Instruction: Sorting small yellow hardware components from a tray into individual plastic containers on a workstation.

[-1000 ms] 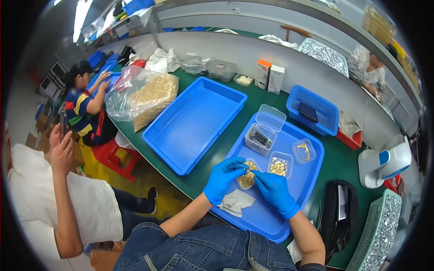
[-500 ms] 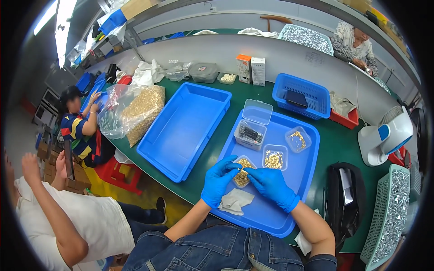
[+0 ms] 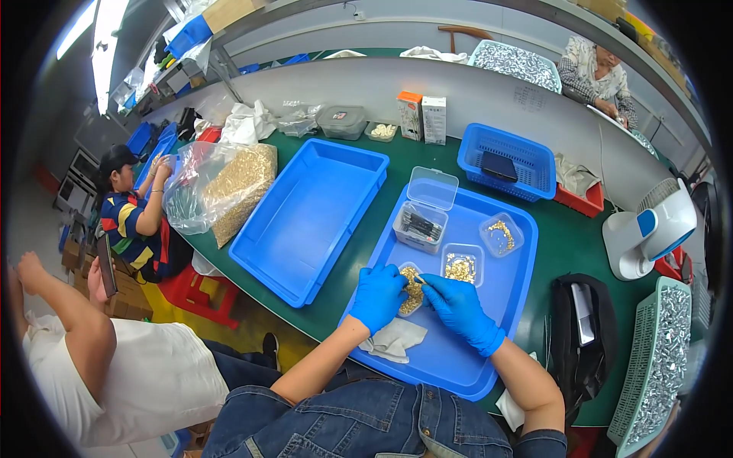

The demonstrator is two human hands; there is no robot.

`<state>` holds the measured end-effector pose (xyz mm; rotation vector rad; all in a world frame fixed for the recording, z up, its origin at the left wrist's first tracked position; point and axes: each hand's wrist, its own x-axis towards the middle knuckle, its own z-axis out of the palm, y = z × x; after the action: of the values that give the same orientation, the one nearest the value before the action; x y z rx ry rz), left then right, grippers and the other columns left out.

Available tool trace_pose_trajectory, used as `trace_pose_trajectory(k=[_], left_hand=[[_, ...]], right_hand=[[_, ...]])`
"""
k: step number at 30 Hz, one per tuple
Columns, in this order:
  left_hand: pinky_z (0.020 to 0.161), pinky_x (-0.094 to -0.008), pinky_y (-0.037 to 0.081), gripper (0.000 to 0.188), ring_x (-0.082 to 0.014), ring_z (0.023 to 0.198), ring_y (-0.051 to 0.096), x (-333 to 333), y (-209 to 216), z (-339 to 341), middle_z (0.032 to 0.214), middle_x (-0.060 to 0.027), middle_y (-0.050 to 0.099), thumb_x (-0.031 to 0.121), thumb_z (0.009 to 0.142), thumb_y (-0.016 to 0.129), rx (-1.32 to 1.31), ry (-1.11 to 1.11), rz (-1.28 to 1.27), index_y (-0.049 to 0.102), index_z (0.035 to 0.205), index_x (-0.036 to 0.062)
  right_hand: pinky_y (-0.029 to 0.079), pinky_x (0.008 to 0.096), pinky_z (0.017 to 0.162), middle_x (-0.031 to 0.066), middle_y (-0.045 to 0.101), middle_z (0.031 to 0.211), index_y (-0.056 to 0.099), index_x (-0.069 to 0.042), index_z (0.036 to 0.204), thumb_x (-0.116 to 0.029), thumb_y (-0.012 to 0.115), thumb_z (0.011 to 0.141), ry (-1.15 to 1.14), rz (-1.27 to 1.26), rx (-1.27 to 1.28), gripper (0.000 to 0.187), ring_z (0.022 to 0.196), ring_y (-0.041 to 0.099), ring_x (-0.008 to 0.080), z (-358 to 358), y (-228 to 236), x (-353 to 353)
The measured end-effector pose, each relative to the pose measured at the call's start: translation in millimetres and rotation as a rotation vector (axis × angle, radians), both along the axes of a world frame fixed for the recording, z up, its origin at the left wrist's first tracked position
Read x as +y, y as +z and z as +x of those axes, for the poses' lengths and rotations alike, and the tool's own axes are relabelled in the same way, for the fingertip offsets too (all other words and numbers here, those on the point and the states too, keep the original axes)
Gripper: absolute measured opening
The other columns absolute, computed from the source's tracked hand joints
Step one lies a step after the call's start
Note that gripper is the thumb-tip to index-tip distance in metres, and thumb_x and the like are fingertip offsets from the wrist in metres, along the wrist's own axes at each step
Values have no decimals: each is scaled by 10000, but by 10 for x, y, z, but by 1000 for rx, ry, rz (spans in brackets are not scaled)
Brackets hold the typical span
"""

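My left hand [image 3: 379, 298], in a blue glove, is at the left rim of a small clear container [image 3: 410, 294] of gold-coloured metal parts. Its fingers are curled; whatever they hold is hidden. From the other side my right hand [image 3: 463, 311], gloved alike, pinches what looks like a small gold-coloured part above that container. Beyond the hands, a second clear container [image 3: 479, 267] and a third one [image 3: 514, 221] hold more gold-coloured parts. An open clear box [image 3: 418, 243] with dark slender items stands behind. A white cloth [image 3: 398, 341] lies below my left hand.
The containers stand in a blue tray [image 3: 504, 359]. Left of it are another blue tray [image 3: 286, 244] and a clear bag of small tan pieces [image 3: 244, 179]. A blue basket [image 3: 534, 185], a black bag [image 3: 584, 336] and a white device [image 3: 649, 233] flank the right. A co-worker [image 3: 130, 214] sits far left.
My left hand has drawn slightly away from the right fingertips, its fingers curling by the container. The right hand has barely moved. At the left, the standing person has lowered a raised hand.
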<state>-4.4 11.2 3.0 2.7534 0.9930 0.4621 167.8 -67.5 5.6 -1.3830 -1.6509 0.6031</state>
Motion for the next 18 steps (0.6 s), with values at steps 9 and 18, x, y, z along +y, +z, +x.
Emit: trace_pose_trajectory(k=[9, 18], left_hand=[[698, -284, 451, 160, -145, 759, 580, -73, -48, -105, 881, -60, 625, 42, 795, 629, -678, 197, -808, 651, 953, 27], [738, -234, 482, 171, -131, 780, 588, -29, 104, -179, 921, -99, 645, -34, 811, 590, -1072, 239, -1302, 636, 976, -30]], right_hand=[[496, 313, 548, 124, 646, 765, 620, -80, 1080, -140, 581, 860, 21, 132, -112, 232, 619, 639, 244, 10, 22, 17], [501, 348, 574, 110, 655, 844, 634, -120, 1062, -179, 575, 850, 68, 120, -233, 228, 688, 638, 280, 0, -54, -3]])
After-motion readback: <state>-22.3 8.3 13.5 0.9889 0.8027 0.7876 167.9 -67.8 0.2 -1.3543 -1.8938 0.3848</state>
